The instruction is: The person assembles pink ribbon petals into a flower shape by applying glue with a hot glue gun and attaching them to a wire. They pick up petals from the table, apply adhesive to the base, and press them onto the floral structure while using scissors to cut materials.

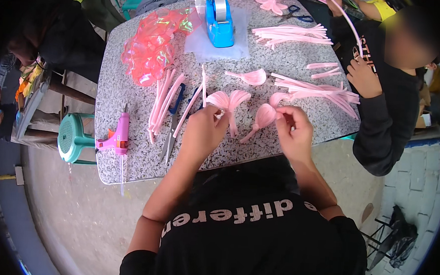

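My left hand [205, 132] is closed in a pinch at the pink petals [239, 97], made of pipe cleaners and fanned into two lobes with a stem hanging down. Just right of it, my right hand [296, 130] pinches the edge of a rounded pink petal [265, 115] whose tail points down to the left. Another pink petal piece [279, 98] shows right behind that one. Beyond both hands a single petal [253, 77] lies flat on the table. Pink pipe cleaners [164, 102] and blue-handled scissors [172, 127] lie left of my left hand.
On the speckled table [128, 170] stand a pink glue gun [116, 136] at the left and a blue tape dispenser [219, 30] at the back. Iridescent pink wrap [152, 47] lies back left, more pipe cleaners [292, 34] back right. A co-worker's hand [365, 78] is at the right edge.
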`<state>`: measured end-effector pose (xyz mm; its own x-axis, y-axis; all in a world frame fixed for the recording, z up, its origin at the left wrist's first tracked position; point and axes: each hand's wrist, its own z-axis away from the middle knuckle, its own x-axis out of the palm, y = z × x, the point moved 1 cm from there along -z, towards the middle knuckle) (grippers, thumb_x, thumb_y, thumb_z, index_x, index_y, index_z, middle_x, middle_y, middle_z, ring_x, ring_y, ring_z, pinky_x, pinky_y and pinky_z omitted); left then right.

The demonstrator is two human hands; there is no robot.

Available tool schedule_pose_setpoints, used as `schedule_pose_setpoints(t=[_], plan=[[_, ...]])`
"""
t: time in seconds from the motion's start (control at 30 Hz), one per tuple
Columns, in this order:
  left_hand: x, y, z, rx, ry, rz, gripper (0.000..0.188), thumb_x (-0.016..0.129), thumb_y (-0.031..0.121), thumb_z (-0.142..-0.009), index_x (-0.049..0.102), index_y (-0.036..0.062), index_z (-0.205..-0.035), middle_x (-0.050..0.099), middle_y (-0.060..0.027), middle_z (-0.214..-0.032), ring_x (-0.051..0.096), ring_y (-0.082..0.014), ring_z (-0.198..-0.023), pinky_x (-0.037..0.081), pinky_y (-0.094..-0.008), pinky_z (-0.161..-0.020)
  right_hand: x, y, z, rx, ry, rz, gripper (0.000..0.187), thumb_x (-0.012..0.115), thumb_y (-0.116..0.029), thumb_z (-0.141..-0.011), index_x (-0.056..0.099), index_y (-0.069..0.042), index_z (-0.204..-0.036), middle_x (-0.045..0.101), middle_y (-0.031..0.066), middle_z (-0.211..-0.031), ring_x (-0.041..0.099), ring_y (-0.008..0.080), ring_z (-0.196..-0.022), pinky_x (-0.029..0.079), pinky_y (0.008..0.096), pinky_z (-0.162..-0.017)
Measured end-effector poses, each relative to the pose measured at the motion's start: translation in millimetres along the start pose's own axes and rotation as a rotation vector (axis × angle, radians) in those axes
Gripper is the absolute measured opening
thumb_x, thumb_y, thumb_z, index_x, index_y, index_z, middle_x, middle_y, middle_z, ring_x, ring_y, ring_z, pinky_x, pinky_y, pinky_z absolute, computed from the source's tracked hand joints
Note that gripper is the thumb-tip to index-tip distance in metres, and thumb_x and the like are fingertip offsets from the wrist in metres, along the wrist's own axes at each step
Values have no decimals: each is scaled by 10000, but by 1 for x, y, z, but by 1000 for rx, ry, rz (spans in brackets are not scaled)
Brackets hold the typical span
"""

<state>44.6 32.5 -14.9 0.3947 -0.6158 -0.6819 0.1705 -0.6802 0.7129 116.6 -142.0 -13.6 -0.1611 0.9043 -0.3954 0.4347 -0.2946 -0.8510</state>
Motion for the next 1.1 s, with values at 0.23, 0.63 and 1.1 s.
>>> schedule_pose_setpoints(t=[0.23,0.63,1.1], plan=[[18,-6,-7,-182,-32,428,198,564,138,-669,528,-51,-711,539,-137,-573,532,-180,-499,409,-265,-487,29,-16,12,157,-309,-386,103,478,6,-729,523,2,-822,516,38,-678,485,47,-557,373,158,-459],[-2,7,6,-236,47,720,126,548,80,-712,502,-30,-753,523,-38,-569,477,-58,-472,368,-167,-410,18,-13,24,129,-344,-407,106,477,9,-741,511,4,-841,494,13,-712,444,39,-605,353,155,-537],[-6,9,19,-312,-45,816,120,545,70,-720,484,-32,-739,511,-48,-556,443,-50,-423,332,-165,-366,-19,14,0,3,-77,105,141,563,-94,-694,520,-2,-792,497,64,-655,436,93,-505,370,207,-475]])
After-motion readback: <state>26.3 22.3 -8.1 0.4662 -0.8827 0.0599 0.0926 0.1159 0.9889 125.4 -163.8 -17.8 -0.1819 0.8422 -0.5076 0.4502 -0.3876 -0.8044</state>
